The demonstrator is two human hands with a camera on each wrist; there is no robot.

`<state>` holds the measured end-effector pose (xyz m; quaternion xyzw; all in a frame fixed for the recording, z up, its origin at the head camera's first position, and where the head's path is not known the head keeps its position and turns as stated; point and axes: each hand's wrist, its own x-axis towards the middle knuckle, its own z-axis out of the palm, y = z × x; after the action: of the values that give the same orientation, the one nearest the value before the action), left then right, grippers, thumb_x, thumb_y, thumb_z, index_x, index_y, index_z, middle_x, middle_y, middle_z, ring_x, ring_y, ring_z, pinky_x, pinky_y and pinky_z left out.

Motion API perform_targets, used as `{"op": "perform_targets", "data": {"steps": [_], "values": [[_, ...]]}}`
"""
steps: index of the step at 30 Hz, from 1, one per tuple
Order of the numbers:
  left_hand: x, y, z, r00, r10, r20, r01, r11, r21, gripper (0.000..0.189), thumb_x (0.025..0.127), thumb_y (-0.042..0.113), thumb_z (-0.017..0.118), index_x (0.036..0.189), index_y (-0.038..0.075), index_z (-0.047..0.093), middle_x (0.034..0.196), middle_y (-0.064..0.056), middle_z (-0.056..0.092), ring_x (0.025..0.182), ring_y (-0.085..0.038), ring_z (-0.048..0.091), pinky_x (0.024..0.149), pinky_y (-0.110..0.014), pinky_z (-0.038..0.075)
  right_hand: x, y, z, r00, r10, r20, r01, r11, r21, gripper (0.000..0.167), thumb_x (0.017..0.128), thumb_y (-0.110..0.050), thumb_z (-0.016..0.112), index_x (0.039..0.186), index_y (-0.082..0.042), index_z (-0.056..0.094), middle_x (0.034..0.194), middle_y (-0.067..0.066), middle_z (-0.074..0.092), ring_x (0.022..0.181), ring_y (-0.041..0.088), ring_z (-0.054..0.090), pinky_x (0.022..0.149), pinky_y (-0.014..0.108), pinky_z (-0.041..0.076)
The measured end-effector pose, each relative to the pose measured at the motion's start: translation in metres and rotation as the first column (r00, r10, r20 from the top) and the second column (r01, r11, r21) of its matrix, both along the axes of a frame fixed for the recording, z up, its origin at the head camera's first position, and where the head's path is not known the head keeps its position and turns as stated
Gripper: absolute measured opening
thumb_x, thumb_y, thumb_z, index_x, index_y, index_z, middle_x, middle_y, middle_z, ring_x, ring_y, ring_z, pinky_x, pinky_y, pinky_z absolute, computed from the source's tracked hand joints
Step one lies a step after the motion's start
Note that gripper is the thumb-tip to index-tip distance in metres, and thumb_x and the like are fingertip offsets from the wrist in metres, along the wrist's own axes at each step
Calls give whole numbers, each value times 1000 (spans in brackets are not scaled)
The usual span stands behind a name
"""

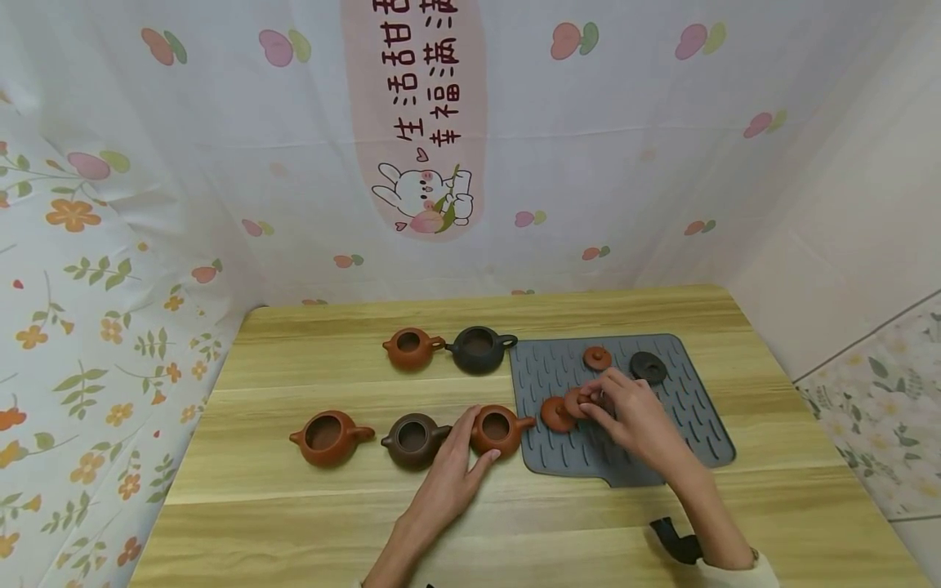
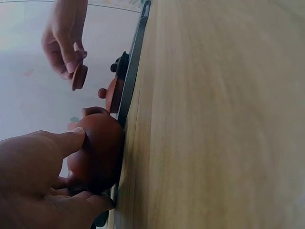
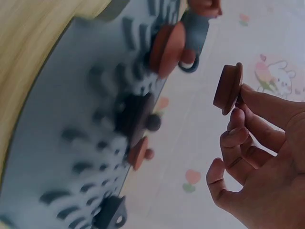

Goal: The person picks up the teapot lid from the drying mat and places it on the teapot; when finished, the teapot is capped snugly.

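Observation:
My left hand point(image 1: 450, 474) holds a small reddish-brown clay teapot point(image 1: 496, 431) without a lid, thumb on the near side and fingers on its left. The teapot's spout points right, toward the grey mat. Above that mat, my right hand point(image 1: 634, 412) pinches a reddish-brown teapot lid point(image 3: 229, 88) by its knob. In the right wrist view the lid is tilted on edge and raised off the mat. An orange-red lid point(image 1: 556, 414) lies on the mat just left of the held one. A dark brown lid point(image 3: 138, 119) shows in the right wrist view; my right hand hides it from the head view.
The grey ridged mat point(image 1: 687, 408) also bears a small orange lid point(image 1: 597, 358) and a black lid point(image 1: 648, 367). Lidless teapots stand to the left: orange point(image 1: 327, 438), dark brown point(image 1: 413, 441), small orange point(image 1: 410, 349) and black point(image 1: 479, 351). A black curved object point(image 1: 672, 539) lies by my right forearm.

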<state>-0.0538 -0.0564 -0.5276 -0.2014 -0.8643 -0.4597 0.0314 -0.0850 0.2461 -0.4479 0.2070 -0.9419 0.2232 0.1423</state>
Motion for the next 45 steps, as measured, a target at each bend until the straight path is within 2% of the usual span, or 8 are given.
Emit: {"op": "perform_targets", "data": {"steps": [4,9,20,27,31,35,41,45], "values": [[0,0,-4,1000,12,-12,-12,1000,11,67,112,34,67,163,-2,41,160,-25,55,145,-45,57,112,-63,53,0,-11,3,999,40,18,-40,999,7,20,90,-5,89,102,-11,74,102,2,68,87,20,66,84,53,51],[-1,1,-7,999,23,35,-25,999,39,69,109,30,72,163,-1,42,162,-25,53,148,-44,55,115,-64,50,1,-22,7,997,71,44,-72,997,27,17,93,-9,88,102,-13,74,101,-1,69,83,14,60,82,47,48],[-2,1,7,996,5,92,-4,1000,-4,68,109,23,72,163,-4,41,162,-26,52,149,-45,54,117,-62,49,3,-45,12,987,147,71,-148,989,20,19,93,-8,89,106,-15,77,102,-5,68,85,12,62,80,40,44],[-2,1,-11,996,23,83,-27,999,42,70,107,26,75,164,2,42,162,-23,54,149,-41,55,117,-63,49,5,-57,10,981,187,59,-189,981,33,19,93,-9,89,107,-15,78,102,-4,68,87,13,64,79,38,45],[-2,2,-15,998,22,62,-26,998,65,71,106,23,77,164,3,42,161,-23,55,148,-41,56,116,-64,50,5,-63,9,977,202,70,-204,979,17,19,92,-11,90,107,-14,78,101,-5,67,84,9,60,79,35,42],[-3,2,-14,998,19,65,-24,997,73,70,106,20,77,164,4,42,161,-24,55,147,-42,56,115,-64,50,4,-68,9,971,227,74,-228,974,6,19,92,-14,90,107,-14,78,102,-5,68,83,6,58,79,33,41],[-2,2,-8,993,19,118,-26,998,62,71,106,21,76,166,4,41,164,-24,52,150,-42,53,118,-63,48,2,-74,7,966,253,59,-254,967,11,17,94,-16,89,106,-16,76,99,-6,67,80,4,56,78,33,41],[-1,2,-6,989,18,146,-28,998,62,72,107,21,75,167,3,39,166,-25,49,153,-43,50,121,-63,46,1,-78,6,964,252,87,-253,967,0,16,95,-18,87,106,-16,75,98,-6,64,79,4,52,78,31,37]]}}
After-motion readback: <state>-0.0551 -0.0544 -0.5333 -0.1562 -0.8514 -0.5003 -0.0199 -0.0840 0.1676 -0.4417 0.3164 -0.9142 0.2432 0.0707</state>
